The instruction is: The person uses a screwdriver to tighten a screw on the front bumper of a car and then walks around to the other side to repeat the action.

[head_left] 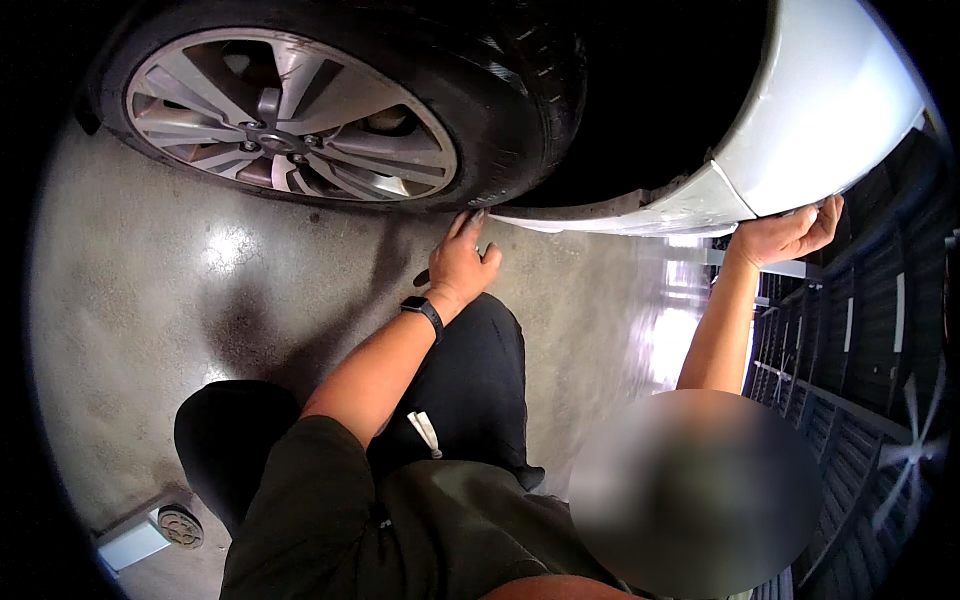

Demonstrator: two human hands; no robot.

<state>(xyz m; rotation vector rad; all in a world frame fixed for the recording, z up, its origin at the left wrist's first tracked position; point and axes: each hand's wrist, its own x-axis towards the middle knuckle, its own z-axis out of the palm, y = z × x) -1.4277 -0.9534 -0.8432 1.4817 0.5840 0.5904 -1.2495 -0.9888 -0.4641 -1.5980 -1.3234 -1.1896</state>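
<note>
At the lower edge of a black tyre (520, 120), my left hand (463, 265) reaches up with its fingers stretched out and the thumb apart. Its fingertips meet the spot where the narrow tip of a white car body panel (690, 205) comes close to the tyre; exactly what they touch is hard to make out. Farther right, my right hand (790, 235) has its fingers curled around the lower edge of the same white bodywork. A seam runs across the panel left of that hand. A dark watch band circles my left wrist.
A silver spoked wheel (275, 140) fills the upper left, with a dark wheel arch beside it. Grey polished floor (130, 300) spreads below. A round brown item and a white block (135, 545) lie at lower left. Corrugated dark walling and a fan (912, 452) appear at right.
</note>
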